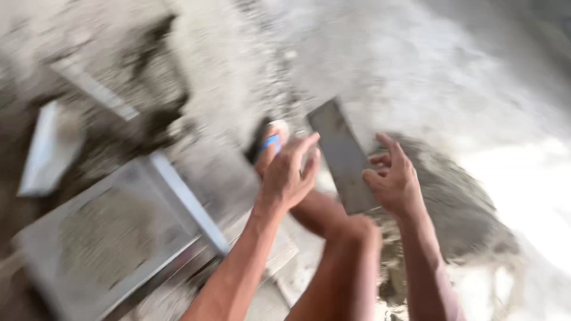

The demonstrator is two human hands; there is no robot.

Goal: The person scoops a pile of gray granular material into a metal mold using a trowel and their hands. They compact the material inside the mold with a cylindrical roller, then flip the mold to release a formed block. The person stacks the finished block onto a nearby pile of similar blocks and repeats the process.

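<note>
**Flat trowel gripped over the mortar heap**

Pretty blurry shot, but a flat rectangular steel trowel (pixel 343 156) is held in the right hand (pixel 394 180), fingers curled round its lower edge, probably so the blade stays tilted over the grey mortar heap (pixel 458 202) just behind it. The left hand (pixel 288 172) is raised just left of the trowel, fingers loosely spread, nothing clearly gripped. A square metal frame mould (pixel 113 238) is seen well left of the trowel.

A flat grey rectangular trowel blade (pixel 343 156), tilted, mortar-smeared.
</note>
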